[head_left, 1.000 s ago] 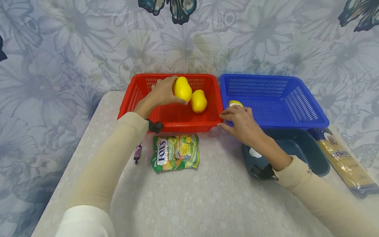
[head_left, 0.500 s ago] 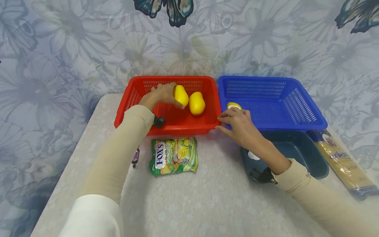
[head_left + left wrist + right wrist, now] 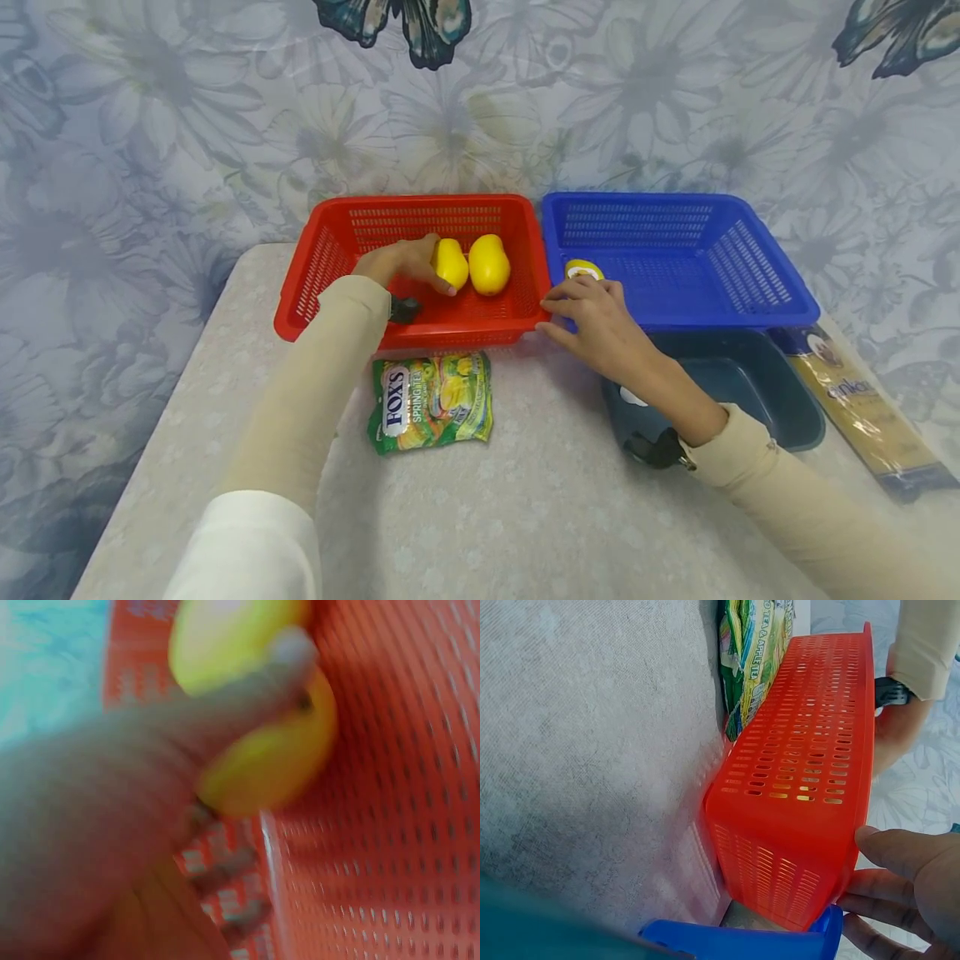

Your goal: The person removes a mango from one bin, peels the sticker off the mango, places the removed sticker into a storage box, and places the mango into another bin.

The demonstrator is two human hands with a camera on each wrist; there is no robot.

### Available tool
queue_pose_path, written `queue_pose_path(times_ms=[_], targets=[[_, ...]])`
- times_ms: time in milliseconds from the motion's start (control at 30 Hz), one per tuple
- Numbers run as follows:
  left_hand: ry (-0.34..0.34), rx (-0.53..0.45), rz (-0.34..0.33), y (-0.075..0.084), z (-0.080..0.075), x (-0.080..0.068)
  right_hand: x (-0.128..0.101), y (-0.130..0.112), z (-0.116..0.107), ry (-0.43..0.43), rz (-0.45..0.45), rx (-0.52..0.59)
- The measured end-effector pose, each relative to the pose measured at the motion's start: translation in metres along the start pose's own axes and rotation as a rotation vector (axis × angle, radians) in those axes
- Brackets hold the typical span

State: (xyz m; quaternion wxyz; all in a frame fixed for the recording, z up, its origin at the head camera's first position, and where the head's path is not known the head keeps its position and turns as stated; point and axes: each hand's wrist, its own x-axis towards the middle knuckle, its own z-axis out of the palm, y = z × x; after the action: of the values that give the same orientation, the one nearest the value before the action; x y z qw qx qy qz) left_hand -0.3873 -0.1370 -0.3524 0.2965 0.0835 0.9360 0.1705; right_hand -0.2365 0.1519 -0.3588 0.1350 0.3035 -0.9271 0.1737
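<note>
So, two yellow fruits (image 3: 490,265) in red basket (image 3: 465,332), left hand (image 3: 408,260) round one

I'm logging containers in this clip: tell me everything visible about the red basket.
The red basket is rectangular and open-topped, apparently plastic, with slotted walls and a smooth rim. It stands upright on the table, close beside the blue basket. Two yellow fruits sit inside, one gripped by the left hand; the right hand pinches the rim at its near right corner.

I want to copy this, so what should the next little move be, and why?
Probably loosen the left grip to release the held mango: it is low inside the red basket, beside the other mango, and the right grip touches the rim.
</note>
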Motion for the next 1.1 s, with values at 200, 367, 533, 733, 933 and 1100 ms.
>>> queue_pose_path(times_ms=[200, 367, 533, 733, 933, 1100], targets=[[0.024, -0.030, 0.045, -0.003, 0.005, 0.005, -0.002, 0.000, 0.000, -0.007, 0.009, -0.007], [0.013, 0.022, 0.062, 0.001, 0.002, 0.004, -0.002, 0.001, 0.001, 0.003, 0.005, -0.006], [0.017, 0.046, 0.089, 0.007, -0.003, 0.001, -0.001, 0.004, 0.000, -0.012, 0.011, -0.016], [0.071, 0.109, 0.171, 0.016, -0.011, -0.004, 0.000, 0.008, -0.006, -0.062, 0.031, -0.014], [0.144, 0.074, 0.270, 0.022, -0.013, -0.013, -0.006, 0.017, -0.013, -0.071, 0.036, 0.032], [0.225, 0.039, 0.358, 0.024, -0.008, -0.024, -0.016, 0.025, -0.018, -0.082, 0.063, 0.035]])
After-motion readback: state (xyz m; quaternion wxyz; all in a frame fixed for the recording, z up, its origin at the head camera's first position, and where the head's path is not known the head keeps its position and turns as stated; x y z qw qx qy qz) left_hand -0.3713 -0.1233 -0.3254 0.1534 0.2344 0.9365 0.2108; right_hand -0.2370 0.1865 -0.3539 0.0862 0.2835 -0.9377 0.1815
